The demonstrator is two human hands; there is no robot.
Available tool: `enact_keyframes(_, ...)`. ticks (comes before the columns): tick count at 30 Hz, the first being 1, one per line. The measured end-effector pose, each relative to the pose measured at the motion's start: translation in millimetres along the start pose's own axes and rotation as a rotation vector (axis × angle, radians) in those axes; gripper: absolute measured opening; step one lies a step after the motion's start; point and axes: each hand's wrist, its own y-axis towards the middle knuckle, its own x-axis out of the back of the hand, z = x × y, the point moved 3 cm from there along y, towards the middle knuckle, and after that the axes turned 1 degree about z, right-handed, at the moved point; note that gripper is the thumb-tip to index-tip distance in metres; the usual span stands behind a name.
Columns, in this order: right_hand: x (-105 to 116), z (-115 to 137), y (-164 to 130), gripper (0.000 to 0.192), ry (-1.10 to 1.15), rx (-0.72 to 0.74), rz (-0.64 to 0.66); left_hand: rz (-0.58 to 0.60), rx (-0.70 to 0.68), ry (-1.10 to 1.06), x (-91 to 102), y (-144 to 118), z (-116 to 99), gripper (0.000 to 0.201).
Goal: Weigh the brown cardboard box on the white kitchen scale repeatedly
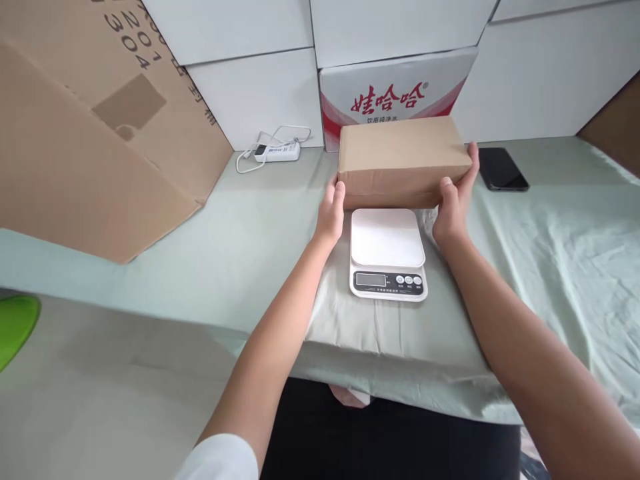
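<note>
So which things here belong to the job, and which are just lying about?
In the job:
small carton, between left hand and right hand
scale, probably: right beside it

Lying about, apparently:
phone
white device
large carton
printed box

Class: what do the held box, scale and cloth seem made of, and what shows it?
Held box: apparently matt cardboard, from its dull brown faces and folded edges.
Scale: probably smooth plastic, given its white, rounded corners.
Cloth: soft, slightly shiny fabric, since it creases and drapes; fibre unclear.
</note>
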Motion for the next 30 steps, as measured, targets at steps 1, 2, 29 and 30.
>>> enact_keyframes(1,0.1,-1.9,0.1,0.111,-0.036,-0.01,0.024,0.003,0.023,-0.006,0.2,-0.5,2.3,0.096)
enact_keyframes(2,0.0,-3.2,0.9,0.111,-0.063,-0.014,0.043,0.003,0.053,-0.01,0.7,-0.2,4.2,0.096)
enact_keyframes(29,0.2,-53.9,12.1,0.086,-0.037,-0.055,0.083,-0.04,0.131,0.005,6.1,5.3,17.2,0.107)
enact_keyframes(30,0.3,-54.3,11.2,0.086,-0.04,-0.051,0.074,-0.04,0.129,0.004,6.5,4.7,16.9,0.107)
